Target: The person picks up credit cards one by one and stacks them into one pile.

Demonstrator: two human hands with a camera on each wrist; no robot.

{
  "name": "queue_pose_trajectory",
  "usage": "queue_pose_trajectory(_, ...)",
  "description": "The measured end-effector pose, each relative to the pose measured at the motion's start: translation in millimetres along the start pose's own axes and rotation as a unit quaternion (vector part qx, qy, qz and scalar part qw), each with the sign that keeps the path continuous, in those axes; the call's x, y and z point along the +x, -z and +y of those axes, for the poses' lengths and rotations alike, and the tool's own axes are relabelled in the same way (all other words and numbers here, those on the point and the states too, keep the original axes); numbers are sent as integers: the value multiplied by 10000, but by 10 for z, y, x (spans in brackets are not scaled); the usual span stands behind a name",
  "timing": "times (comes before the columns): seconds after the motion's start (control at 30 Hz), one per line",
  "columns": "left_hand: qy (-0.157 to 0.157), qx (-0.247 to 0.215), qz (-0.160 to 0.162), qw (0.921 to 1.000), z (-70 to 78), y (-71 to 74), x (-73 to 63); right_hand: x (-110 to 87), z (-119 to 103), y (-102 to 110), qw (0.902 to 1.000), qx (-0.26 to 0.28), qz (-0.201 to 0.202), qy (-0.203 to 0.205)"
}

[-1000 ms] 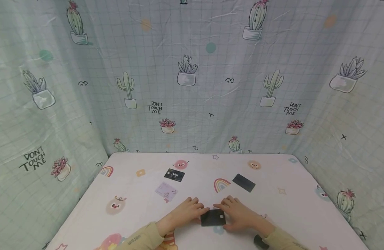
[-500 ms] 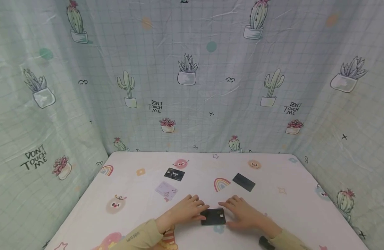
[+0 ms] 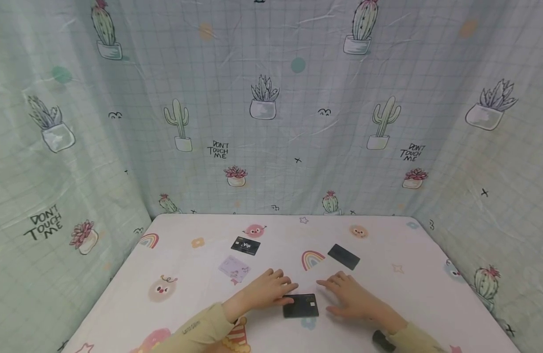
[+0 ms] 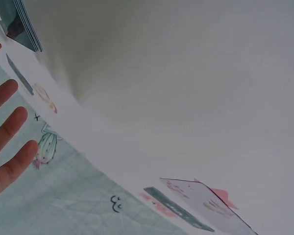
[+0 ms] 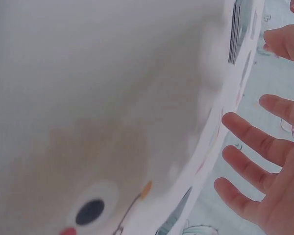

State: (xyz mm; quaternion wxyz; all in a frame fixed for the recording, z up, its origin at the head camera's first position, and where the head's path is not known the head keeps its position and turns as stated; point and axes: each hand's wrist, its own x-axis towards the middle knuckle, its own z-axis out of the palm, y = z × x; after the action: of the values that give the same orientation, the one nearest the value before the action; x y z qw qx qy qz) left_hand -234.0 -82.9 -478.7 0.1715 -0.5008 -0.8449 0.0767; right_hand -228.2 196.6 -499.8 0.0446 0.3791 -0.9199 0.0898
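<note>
A neat stack of black cards (image 3: 300, 306), the top one with a chip and gold lettering, lies flat on the table near its front middle. In the left wrist view, layered edges show on the stack (image 4: 17, 24); the right wrist view shows them too on the stack (image 5: 234, 32). My left hand (image 3: 267, 291) is at the stack's left end with fingers spread, and its thumb overlaps the top card in the head view. To the right, apart from the stack, my right hand (image 3: 352, 298) holds nothing, its fingers extended and spread.
A black "Vip" card (image 3: 245, 245) and a lilac card (image 3: 234, 268) lie behind the left hand. Another dark card (image 3: 344, 257) lies behind the right hand. A dark rounded thing (image 3: 383, 340) shows by the right sleeve. Patterned curtains (image 3: 262, 147) surround the table.
My right hand has drawn back from the stack to the right, its fingers leaving the card edges. The left hand has risen slightly, fingers loosening. The stack stays in place.
</note>
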Motion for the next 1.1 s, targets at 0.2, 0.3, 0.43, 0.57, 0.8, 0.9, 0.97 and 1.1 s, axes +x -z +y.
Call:
queue_pose_trajectory(0.2, 36, -252, -222, 9994, -21, 25, 56, -32, 62, 26, 9999, -13, 49, -122)
queue_pose_trajectory(0.3, 41, -323, -236, 9992, -39, 22, 87, -49, 91, 39, 9998, -100, 116, -130)
queue_pose_trajectory(0.43, 12, -346, -144, 9993, -70, 24, 145, -69, 137, 52, 9993, -147, 347, -77)
queue_pose_trajectory(0.57, -20, -336, -66, 9994, -99, 28, 213, -89, 179, 50, 9981, -139, 606, -30)
queue_pose_trajectory(0.8, -105, -164, -4, 9998, -136, 6, 330, -107, 225, 57, 9982, -129, 448, -366)
queue_pose_trajectory(0.9, -121, -147, 50, 9998, -156, 7, 381, -108, 243, 72, 9973, -90, 152, -707)
queue_pose_trajectory(0.97, -100, -190, 44, 9998, -172, 6, 418, -106, 256, 82, 9959, -31, 23, -908)
queue_pose_trajectory(1.1, -38, -264, -33, 9996, -196, 4, 490, -116, 289, 89, 9946, 50, 11, -1040)
